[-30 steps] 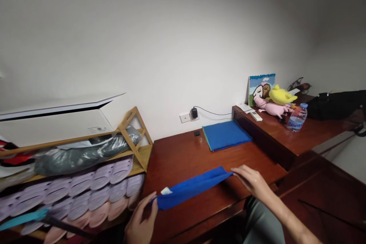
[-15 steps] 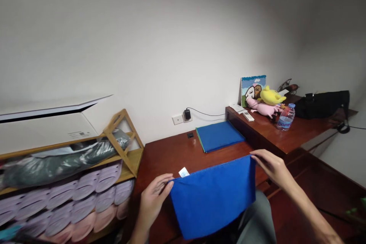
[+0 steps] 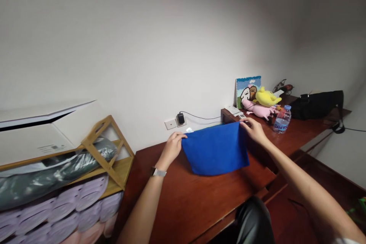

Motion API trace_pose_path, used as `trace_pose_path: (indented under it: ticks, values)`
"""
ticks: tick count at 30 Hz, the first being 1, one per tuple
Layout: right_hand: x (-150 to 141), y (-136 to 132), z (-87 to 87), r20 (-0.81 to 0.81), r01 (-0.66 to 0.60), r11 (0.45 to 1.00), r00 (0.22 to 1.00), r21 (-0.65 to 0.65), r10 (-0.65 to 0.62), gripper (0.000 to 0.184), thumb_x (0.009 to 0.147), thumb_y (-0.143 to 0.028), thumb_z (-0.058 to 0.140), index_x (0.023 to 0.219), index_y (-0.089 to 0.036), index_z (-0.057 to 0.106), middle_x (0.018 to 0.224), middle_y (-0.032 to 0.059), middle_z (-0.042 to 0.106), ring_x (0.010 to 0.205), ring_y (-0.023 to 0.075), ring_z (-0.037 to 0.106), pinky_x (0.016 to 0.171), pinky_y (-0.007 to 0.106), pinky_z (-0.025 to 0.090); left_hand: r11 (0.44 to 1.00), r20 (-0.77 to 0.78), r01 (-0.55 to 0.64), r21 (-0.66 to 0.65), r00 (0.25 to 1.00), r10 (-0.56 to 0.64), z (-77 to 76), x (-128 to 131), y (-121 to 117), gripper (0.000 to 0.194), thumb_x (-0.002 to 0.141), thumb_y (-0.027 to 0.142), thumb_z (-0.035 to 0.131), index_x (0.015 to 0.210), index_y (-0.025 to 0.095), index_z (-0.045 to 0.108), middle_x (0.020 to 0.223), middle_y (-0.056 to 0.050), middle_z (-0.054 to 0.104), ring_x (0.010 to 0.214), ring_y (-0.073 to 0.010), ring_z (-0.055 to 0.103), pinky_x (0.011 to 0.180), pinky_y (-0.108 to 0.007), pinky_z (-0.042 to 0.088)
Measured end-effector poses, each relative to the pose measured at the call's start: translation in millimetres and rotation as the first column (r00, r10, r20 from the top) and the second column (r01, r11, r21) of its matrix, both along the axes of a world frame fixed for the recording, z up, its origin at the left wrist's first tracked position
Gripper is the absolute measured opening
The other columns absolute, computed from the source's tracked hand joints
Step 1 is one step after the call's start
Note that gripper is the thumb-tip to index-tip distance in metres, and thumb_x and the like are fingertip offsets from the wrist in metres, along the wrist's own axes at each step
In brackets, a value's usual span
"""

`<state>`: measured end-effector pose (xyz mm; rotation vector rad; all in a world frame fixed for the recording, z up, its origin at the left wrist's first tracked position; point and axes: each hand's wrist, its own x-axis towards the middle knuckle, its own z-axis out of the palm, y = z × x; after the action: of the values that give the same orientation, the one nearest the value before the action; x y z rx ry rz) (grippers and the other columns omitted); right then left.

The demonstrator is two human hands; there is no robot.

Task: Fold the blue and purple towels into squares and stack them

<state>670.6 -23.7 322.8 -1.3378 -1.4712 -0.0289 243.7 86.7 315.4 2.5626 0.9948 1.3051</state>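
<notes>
A blue cloth (image 3: 216, 148) hangs folded in the air over the far part of the reddish-brown desk (image 3: 200, 202), its lower edge near the desktop. My left hand (image 3: 172, 146) pinches its upper left corner, where a small white tag sticks out. My right hand (image 3: 253, 129) pinches the upper right corner. Both arms are stretched forward, and a watch sits on my left wrist. The cloth hides whatever lies on the desk behind it.
A raised shelf (image 3: 297, 133) at right carries a water bottle (image 3: 281, 119), plush toys (image 3: 263, 103), a picture and a black bag (image 3: 317, 105). A charger (image 3: 180, 118) is plugged into the wall. At left, a wooden rack (image 3: 105, 152) holds stacked lilac items, a bagged bundle and a white box.
Both hands lifted the cloth off the desk, let it hang down, then carried it forward and up toward the wall. The view shifted left.
</notes>
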Motion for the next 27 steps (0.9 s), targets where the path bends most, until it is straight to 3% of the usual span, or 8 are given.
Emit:
trace_pose_path:
  ticks: [5,7,9,12,17,21,24,27]
  values:
    - [23.9,112.7,36.3,-0.173,0.089,0.993,0.982,0.072,-0.075,0.053,0.094,-0.07,0.059,0.103,-0.02,0.073,0.108,0.015,0.079,0.098,0.029,0.072,0.097,0.048,0.058,0.98,0.007,-0.133,0.15,0.991,0.133,37.4,50.8,73.0,0.038,0.098,0.009,0.042,0.103,0.023,0.077,0.11,-0.01,0.07,0.107,-0.0245,0.067,0.101,-0.042,0.056]
    - [30.7,142.5,42.2,-0.207,0.112,0.988,0.974,0.11,-0.087,0.05,0.094,-0.067,0.059,0.104,-0.02,0.072,0.109,0.0155,0.078,0.101,0.0298,0.071,0.099,0.049,0.057,0.968,0.029,-0.181,0.176,0.983,0.179,40.7,63.4,90.8,0.037,0.099,0.009,0.043,0.105,0.023,0.076,0.112,-0.011,0.069,0.109,-0.0265,0.065,0.102,-0.045,0.054]
    - [38.6,159.6,34.2,-0.219,0.12,0.983,0.972,0.139,-0.087,0.047,0.095,-0.064,0.058,0.106,-0.02,0.072,0.111,0.0161,0.078,0.103,0.0303,0.071,0.1,0.049,0.056,0.958,0.036,-0.208,0.199,0.978,0.205,31.6,70.7,99.3,0.036,0.1,0.01,0.044,0.107,0.023,0.076,0.116,-0.012,0.07,0.113,-0.0281,0.064,0.105,-0.047,0.051]
    - [51.7,164.4,-9.9,-0.192,0.137,0.984,0.975,0.115,-0.114,0.042,0.094,-0.057,0.058,0.106,-0.019,0.072,0.113,0.0161,0.078,0.104,0.0306,0.071,0.101,0.049,0.055,0.955,0.003,-0.202,0.217,0.979,0.206,-8.7,76.1,95.8,0.036,0.101,0.009,0.043,0.108,0.023,0.076,0.123,-0.013,0.071,0.12,-0.0292,0.062,0.108,-0.05,0.049]
    - [54.7,140.4,-136.0,-0.122,0.235,0.945,0.956,-0.226,-0.267,0.027,0.093,-0.038,0.053,0.103,-0.021,0.072,0.118,0.0139,0.077,0.117,0.0293,0.069,0.113,0.046,0.049,0.977,-0.159,-0.118,0.179,0.976,0.147,-120.9,86.2,66.6,0.033,0.097,0.006,0.047,0.096,0.022,0.075,0.11,-0.011,0.075,0.107,-0.0269,0.068,0.099,-0.045,0.054]
    - [36.6,117.2,-221.3,-0.124,0.264,0.882,0.934,-0.389,-0.334,0.019,0.081,-0.026,0.054,0.089,-0.021,0.071,0.104,0.0152,0.078,0.102,0.0314,0.074,0.103,0.046,0.056,0.992,-0.29,-0.073,0.1,0.952,0.099,-200.5,94.2,45.6,0.032,0.085,-0.002,0.051,0.084,0.023,0.07,0.085,-0.002,0.074,0.085,-0.0207,0.07,0.088,-0.036,0.058]
    - [21.0,108.2,-259.9,-0.121,0.314,0.848,0.909,-0.426,-0.398,0.029,0.081,-0.027,0.052,0.098,-0.019,0.073,0.118,0.0182,0.075,0.112,0.0323,0.073,0.109,0.046,0.053,0.991,-0.334,-0.126,0.046,0.933,0.134,-235.2,98.2,42.3,0.027,0.086,0.006,0.055,0.1,0.022,0.072,0.094,-0.004,0.075,0.092,-0.0233,0.071,0.09,-0.04,0.06]
    - [7.8,108.2,-279.9,-0.145,0.372,0.815,0.868,-0.444,-0.476,0.041,0.087,-0.032,0.047,0.114,-0.016,0.073,0.138,0.0213,0.066,0.126,0.0317,0.067,0.118,0.044,0.047,0.99,-0.38,-0.143,0.016,0.915,0.138,-251.1,102.8,51.0,0.038,0.091,0.018,0.061,0.129,0.022,0.068,0.117,-0.009,0.075,0.111,-0.0275,0.07,0.1,-0.046,0.058]
